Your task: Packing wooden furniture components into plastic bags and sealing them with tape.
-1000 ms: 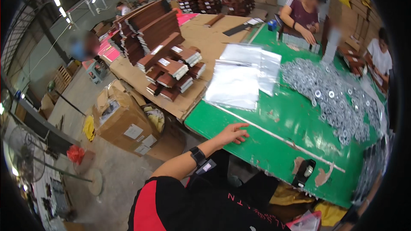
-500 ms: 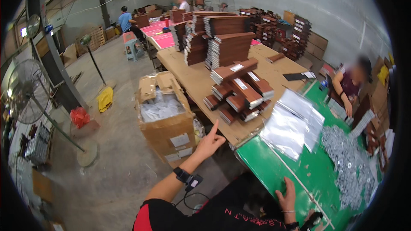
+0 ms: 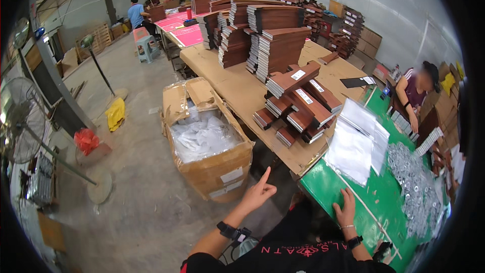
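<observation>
The left hand [image 3: 259, 192] points its index finger between twelve and one o'clock, other fingers curled, its grip pinching nothing. Near it, between ten and eleven o'clock, a cardboard box [image 3: 202, 176] stands on the floor [image 3: 141, 222], flaps apart, holding a heap of crumpled clear plastic [image 3: 204, 139]. The right hand [image 3: 345, 210] rests at the edge of the green surface [image 3: 323, 184], its grip spread and holding nothing. At its twelve o'clock, flat clear bags [image 3: 351, 146] overlap; whether anything is inside, I cannot tell. Metal rings [image 3: 411, 187] lie loose between two and three o'clock. At the left hand's one o'clock are stacked brown slats [image 3: 303, 103]; well apart, between nine and ten, sits a red bag [image 3: 87, 140], contents hidden.
</observation>
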The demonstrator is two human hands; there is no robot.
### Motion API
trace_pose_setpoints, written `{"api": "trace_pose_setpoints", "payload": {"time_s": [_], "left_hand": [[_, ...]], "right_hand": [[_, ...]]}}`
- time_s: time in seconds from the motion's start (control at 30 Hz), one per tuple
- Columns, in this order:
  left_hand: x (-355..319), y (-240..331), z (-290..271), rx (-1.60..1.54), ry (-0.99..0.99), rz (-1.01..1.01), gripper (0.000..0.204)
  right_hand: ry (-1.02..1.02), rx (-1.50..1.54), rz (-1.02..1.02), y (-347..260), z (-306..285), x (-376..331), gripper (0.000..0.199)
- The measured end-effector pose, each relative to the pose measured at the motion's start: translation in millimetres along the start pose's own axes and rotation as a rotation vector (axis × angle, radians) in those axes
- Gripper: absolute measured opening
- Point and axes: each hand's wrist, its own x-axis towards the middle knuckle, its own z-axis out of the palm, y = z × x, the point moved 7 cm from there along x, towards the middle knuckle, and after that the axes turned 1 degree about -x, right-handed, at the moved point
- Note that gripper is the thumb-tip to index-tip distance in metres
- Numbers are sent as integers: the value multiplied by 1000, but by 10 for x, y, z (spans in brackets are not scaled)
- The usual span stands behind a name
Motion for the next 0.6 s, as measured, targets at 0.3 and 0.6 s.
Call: {"api": "trace_pose_setpoints", "payload": {"time_s": [0.3,0.6], "left_hand": [[-377,-543,16,-215,15,-188,80],[-534,-881,35,-371,41,-302,76]], "right_hand": [[29,13,-5,-195,174,156,65],[5,0,-59,-291,379,452,64]]}}
